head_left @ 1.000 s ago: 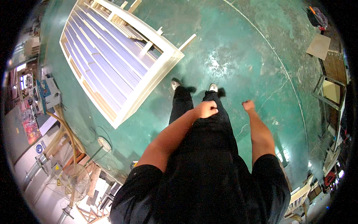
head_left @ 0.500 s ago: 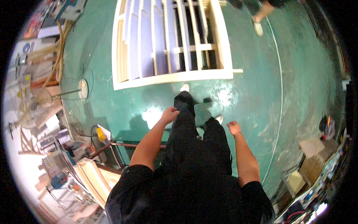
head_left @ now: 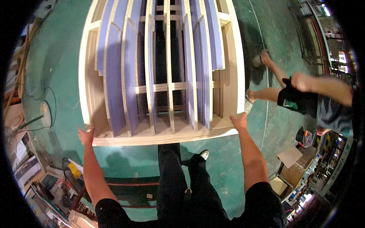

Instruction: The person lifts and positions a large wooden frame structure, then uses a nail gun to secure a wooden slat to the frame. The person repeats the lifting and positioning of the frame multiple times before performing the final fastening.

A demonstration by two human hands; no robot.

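In front of me stands a large pale wooden frame (head_left: 163,140), with upright slats and purple-faced panels (head_left: 116,91) running lengthwise inside it. My left hand (head_left: 86,136) grips its near left corner, thumb over the top edge and fingers along the outer side. At the near right corner, my right hand (head_left: 238,121) is closed on the same frame, its thumb on the rim. The undersides of both grips are hidden. Below the near rail, my legs are astride on the green floor.
Another person (head_left: 304,95) in dark shorts walks along the right side of the frame. A round-based stand (head_left: 45,114) with a cable is at the left. Tools and scraps crowd the lower left. A board (head_left: 289,155) and cluttered shelves line the right.
Both hands, free before, have spread apart and taken hold of the frame's near corners. The frame now looks nearer and larger. The other person has come further into view at the right.
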